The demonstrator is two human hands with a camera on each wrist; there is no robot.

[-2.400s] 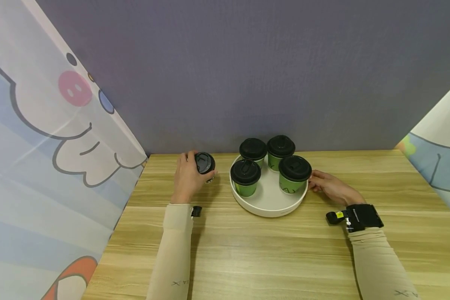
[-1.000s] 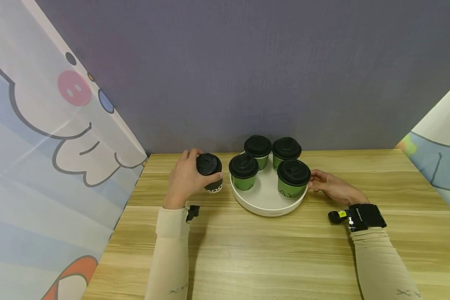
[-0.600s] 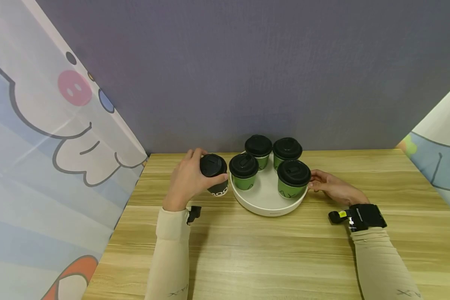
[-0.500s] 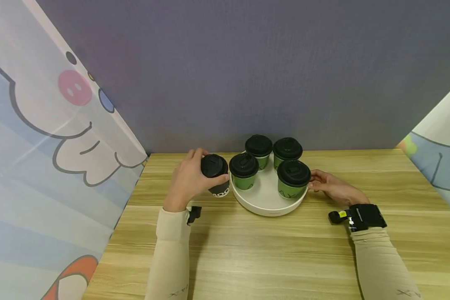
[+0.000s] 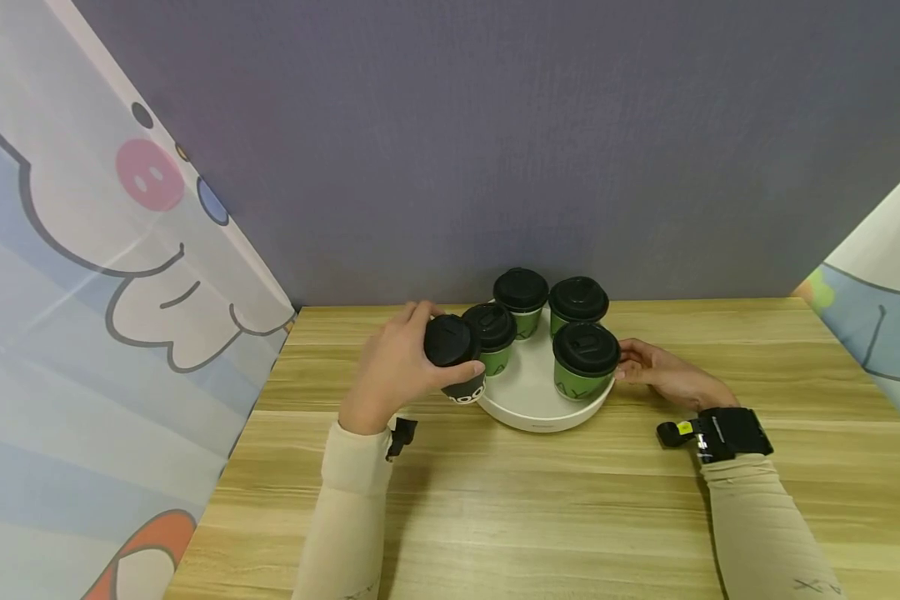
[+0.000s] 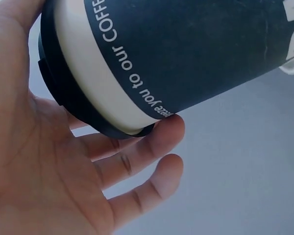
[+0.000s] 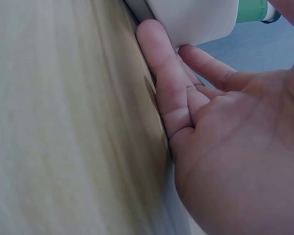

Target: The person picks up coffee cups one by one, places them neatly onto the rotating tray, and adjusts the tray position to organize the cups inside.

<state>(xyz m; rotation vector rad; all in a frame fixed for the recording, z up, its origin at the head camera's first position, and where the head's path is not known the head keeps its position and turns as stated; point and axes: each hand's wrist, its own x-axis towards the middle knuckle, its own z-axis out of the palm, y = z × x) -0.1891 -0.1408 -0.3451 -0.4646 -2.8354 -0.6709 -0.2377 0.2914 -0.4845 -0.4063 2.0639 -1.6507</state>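
Note:
In the head view my left hand (image 5: pixel 397 367) grips a black paper coffee cup (image 5: pixel 468 390) with a dark lid and white lettering. It is held at the tray's left edge, in front of a green cup (image 5: pixel 499 360). The left wrist view shows the cup (image 6: pixel 196 44) tilted against my fingers. A round white turntable tray (image 5: pixel 534 408) bears several green lidded cups, including one green cup (image 5: pixel 581 382) at the front right. My right hand (image 5: pixel 671 375) touches the tray's right side. Its fingers (image 7: pixel 171 93) lie fairly straight against the white wall, low by the table.
The wooden table (image 5: pixel 495 517) runs back to a grey panel (image 5: pixel 495 150). Two green cups stand at the tray's back, a left one (image 5: pixel 522 300) and a right one (image 5: pixel 579 307). A printed cartoon sheet (image 5: pixel 120 333) borders the left side.
My left hand has lifted the black cup and carried it right to the tray. The tray and its cups have turned slightly clockwise, while my right hand has stayed almost in place.

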